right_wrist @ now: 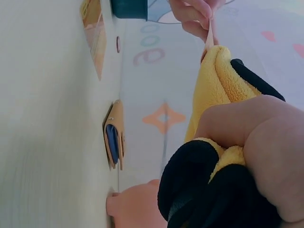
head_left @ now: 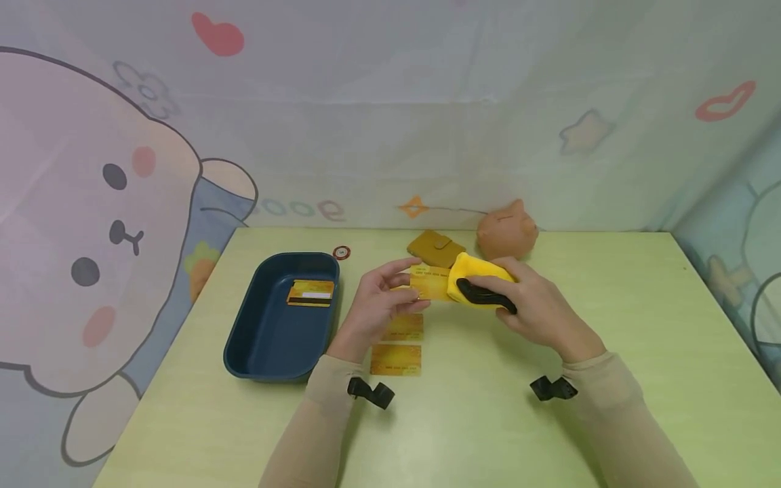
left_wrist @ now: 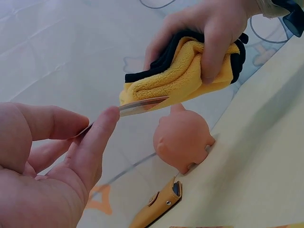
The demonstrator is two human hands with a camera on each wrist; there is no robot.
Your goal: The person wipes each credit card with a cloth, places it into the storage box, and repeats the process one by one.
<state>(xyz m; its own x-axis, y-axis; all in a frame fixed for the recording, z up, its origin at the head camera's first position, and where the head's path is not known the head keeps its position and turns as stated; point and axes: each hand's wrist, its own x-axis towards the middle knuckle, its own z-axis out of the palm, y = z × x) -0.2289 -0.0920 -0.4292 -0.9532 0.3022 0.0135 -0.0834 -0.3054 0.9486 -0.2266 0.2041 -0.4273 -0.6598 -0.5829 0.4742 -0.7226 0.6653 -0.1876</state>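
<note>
My left hand pinches a gold bank card by one end, between thumb and fingers. A folded yellow cloth with black edging is gripped in my right hand. The cloth covers the other end of the card. In the left wrist view, the card's thin edge runs along the underside of the cloth. Both hands are raised above the table. Two more gold cards lie below the left hand, the nearer card fully visible and the farther card partly hidden by that hand.
Left of the hands stands a dark blue tray with gold cards inside, a magnetic stripe showing. Toward the back are a tan wallet, an orange piggy bank and a small red-and-white chip. A printed cloth backdrop rises behind the table.
</note>
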